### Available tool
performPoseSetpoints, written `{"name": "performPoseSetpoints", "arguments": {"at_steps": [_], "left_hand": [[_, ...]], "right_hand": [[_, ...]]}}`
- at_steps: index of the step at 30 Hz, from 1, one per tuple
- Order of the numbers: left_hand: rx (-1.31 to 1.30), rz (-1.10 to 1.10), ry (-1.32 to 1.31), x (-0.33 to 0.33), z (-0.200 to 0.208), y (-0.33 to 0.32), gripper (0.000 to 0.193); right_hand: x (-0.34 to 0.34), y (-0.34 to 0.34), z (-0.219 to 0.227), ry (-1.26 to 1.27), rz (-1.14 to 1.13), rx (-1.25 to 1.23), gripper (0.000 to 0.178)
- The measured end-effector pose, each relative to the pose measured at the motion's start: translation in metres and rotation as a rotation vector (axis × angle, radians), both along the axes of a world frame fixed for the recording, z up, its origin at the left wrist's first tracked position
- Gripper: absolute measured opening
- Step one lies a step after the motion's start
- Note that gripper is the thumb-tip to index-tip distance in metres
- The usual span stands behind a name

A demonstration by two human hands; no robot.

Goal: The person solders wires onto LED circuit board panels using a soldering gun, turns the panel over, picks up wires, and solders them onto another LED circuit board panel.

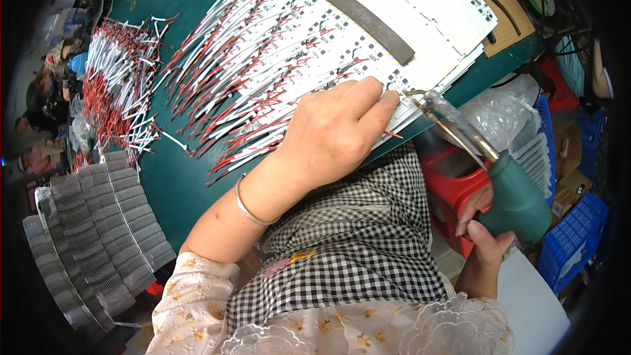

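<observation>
Checked apron [348,250], left hand [335,135] pinching red wire [392,134], right hand [483,227] clasping green soldering iron [513,194]

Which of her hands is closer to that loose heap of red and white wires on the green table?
Left. The left hand rests on the white strips, across the table from the wire heap. The right hand grips the green soldering tool off the table's edge, farther away.

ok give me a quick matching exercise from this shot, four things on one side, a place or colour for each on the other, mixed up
Things:
1. soldering iron
2. bangle
3. loose red and white wires
4. flat dark bar

Places or colours:
A. lying across the white strips
B. green handle, in the right hand
C. heaped on the green table, far left
D. silver, on the left wrist

Pairs: 1-B, 2-D, 3-C, 4-A
</observation>
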State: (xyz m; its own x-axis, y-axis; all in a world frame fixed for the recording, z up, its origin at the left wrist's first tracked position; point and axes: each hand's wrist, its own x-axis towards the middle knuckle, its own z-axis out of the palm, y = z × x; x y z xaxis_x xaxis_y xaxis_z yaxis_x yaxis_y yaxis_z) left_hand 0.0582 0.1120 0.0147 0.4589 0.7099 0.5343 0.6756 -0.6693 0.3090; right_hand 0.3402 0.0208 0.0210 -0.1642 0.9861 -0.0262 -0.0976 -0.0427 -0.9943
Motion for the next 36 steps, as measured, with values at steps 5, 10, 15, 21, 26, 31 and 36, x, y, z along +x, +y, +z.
{"name": "performPoseSetpoints", "arguments": {"at_steps": [5, 10, 15, 21, 26, 31, 36], "left_hand": [[0.003, -0.012, -0.007, 0.0, -0.001, 0.001, 0.024], [0.019, 0.007, 0.021, -0.001, -0.001, 0.0, 0.024], [-0.026, 0.061, 0.15, -0.005, 0.022, -0.006, 0.03], [-0.216, 0.336, 0.296, -0.042, 0.058, -0.03, 0.034], [-0.364, 0.378, 0.35, -0.074, 0.073, -0.066, 0.023], [-0.347, 0.528, 0.216, -0.079, 0.074, -0.094, 0.021], [-0.316, 0.621, 0.136, -0.091, 0.069, -0.107, 0.026]], "right_hand": [[0.003, 0.01, 0.008, 0.159, -0.114, 0.006, 0.063], [0.013, 0.027, 0.007, 0.252, -0.076, 0.055, 0.077], [0.029, 0.064, -0.003, 0.363, -0.169, 0.231, 0.075], [0.056, 0.121, 0.008, 0.412, -0.447, 0.065, 0.055], [0.044, 0.168, 0.008, 0.261, -0.556, -0.044, 0.042], [0.037, 0.195, 0.008, 0.294, -0.542, -0.109, 0.044], [0.032, 0.221, -0.006, 0.352, -0.572, -0.075, 0.035]]}}
